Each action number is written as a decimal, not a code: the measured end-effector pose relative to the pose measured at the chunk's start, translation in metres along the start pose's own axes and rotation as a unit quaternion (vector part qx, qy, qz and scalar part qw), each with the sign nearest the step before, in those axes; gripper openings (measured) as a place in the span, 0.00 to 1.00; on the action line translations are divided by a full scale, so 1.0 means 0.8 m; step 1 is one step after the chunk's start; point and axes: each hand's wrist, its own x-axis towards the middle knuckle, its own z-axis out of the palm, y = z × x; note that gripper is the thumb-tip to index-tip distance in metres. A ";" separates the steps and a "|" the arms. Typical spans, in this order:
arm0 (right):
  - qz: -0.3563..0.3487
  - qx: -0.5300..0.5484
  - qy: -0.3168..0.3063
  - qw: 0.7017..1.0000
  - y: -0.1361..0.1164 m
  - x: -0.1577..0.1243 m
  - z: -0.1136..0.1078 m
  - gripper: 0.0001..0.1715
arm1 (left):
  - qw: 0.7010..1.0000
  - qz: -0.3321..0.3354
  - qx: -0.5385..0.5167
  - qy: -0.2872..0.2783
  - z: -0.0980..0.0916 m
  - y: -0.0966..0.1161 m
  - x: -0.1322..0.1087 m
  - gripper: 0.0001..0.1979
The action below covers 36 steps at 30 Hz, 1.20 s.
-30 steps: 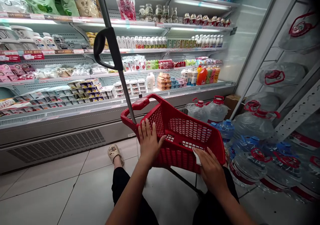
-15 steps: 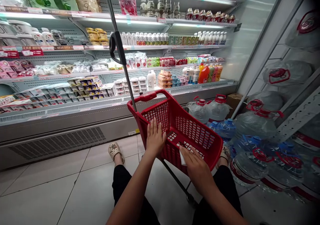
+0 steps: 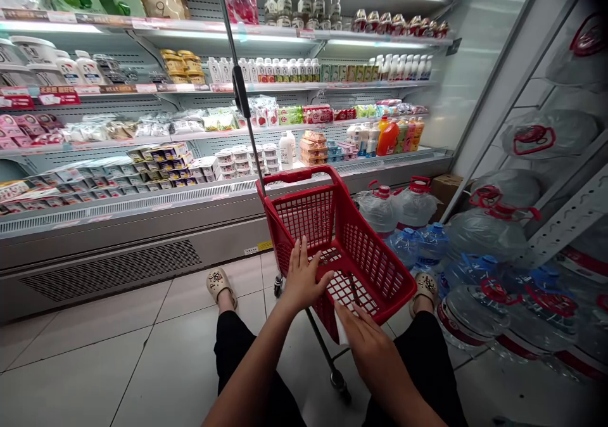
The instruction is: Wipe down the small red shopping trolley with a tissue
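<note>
A red plastic shopping cart basket (image 3: 365, 240) on a metal frame stands in front of me, with perforated walls and a tall thin pole (image 3: 241, 97) at its handle end. My left hand (image 3: 304, 280) lies on the near rim of the basket, fingers stretched and thumb spread apart. Against the near side wall, my right hand (image 3: 373, 341) presses a white cloth (image 3: 341, 325), either tissue or fabric; I cannot tell which. Its fingers are nearly straight and partly cover the cloth. A dark lengthwise strip shows on the basket floor.
Behind the cart runs a refrigerated display case (image 3: 142, 215) stocked with yogurt cups, bottles and packs. Large water bottles (image 3: 475, 313) with red handles crowd the right side, beside a perforated metal post (image 3: 574, 218). My feet in beige clogs (image 3: 221, 286) flank the cart on the tiled floor.
The cart has swivelled: its handle end and pole shifted right, while the near caster swung left. My left hand moved slightly right and down, its thumb now spread. My right hand slid slightly left and down.
</note>
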 end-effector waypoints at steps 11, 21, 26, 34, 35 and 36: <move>-0.051 0.005 -0.011 0.999 0.139 -0.050 -0.043 0.39 | 0.995 -0.032 0.078 0.056 -0.038 -0.026 -0.011 0.23; -0.020 0.083 0.072 0.994 -0.009 -0.002 0.026 0.34 | 0.996 0.071 0.052 0.028 0.001 0.054 -0.060 0.30; -0.063 0.116 0.000 0.991 0.048 -0.011 -0.019 0.33 | 0.996 0.082 0.046 0.012 -0.020 0.012 -0.065 0.35; -0.112 0.080 -0.012 0.990 0.060 -0.010 -0.037 0.30 | 0.988 0.148 0.046 -0.007 -0.043 -0.037 -0.049 0.33; -0.109 0.081 -0.008 0.991 0.054 -0.005 -0.034 0.30 | 0.986 0.161 0.047 -0.012 -0.044 -0.043 -0.044 0.32; -0.106 0.082 -0.008 0.991 0.049 0.000 -0.031 0.30 | 0.984 0.170 0.047 -0.017 -0.046 -0.049 -0.039 0.31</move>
